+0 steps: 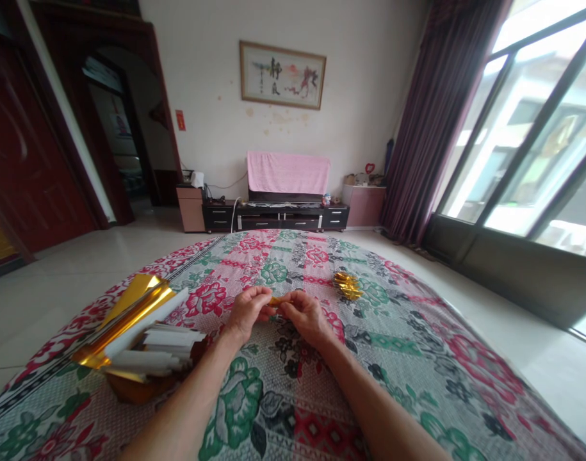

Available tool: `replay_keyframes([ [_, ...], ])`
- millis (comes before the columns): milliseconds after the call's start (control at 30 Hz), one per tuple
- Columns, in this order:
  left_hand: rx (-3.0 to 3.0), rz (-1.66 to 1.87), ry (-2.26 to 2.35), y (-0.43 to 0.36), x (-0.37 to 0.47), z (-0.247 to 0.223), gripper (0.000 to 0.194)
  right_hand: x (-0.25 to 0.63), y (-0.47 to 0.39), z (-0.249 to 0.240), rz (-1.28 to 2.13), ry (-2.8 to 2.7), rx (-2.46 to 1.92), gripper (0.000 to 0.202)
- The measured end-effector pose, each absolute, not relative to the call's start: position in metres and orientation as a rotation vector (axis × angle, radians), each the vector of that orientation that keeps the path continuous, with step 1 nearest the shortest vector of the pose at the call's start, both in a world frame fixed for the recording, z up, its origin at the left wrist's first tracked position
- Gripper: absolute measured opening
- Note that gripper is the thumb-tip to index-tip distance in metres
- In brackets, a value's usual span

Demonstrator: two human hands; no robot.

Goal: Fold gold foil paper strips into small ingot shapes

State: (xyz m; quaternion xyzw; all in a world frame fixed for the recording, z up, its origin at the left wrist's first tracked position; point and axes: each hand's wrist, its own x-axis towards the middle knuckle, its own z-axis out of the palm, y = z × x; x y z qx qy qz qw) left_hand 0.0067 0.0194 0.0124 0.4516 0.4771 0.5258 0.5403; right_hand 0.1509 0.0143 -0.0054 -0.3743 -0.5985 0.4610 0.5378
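Observation:
Near the middle of the view, my left hand (249, 310) and my right hand (302, 312) are close together above the patterned cloth. Their fingers pinch a small piece of gold foil (275, 301) from both sides, and most of it is hidden by the fingertips. Beyond my right hand, to its right, lies a small pile of folded gold pieces (348, 285). Left of my left hand sit large gold sheets (134, 317), partly rolled, beside a stack of white-backed strips (162, 349).
A flowered cloth (398, 378) covers the rounded surface under my hands. Past its far edge, a low black cabinet (278, 218) stands by the wall, with a pink cloth (289, 171) over something on it. Tall windows and a purple curtain (431, 121) are at the right.

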Motion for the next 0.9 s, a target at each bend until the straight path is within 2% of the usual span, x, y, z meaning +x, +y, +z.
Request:
replay_keyframes([
  [200, 1.078, 1.221, 1.103, 0.0208, 0.0048, 0.0089, 0.028, 0.1513, 0.0147, -0.0041, 1.098, -1.397, -0.897, 0.010],
  [500, 1.052, 1.243, 1.110, 0.0226, 0.0078, 0.0050, 0.028, 0.1471, 0.0180, -0.0019, 1.247, -1.203, -0.937, 0.021],
  [900, 1.039, 1.272, 1.151, 0.0214, 0.0111, 0.0076, 0.023, 0.1433, 0.0144, -0.0005, 1.118, -1.212, -0.992, 0.032],
])
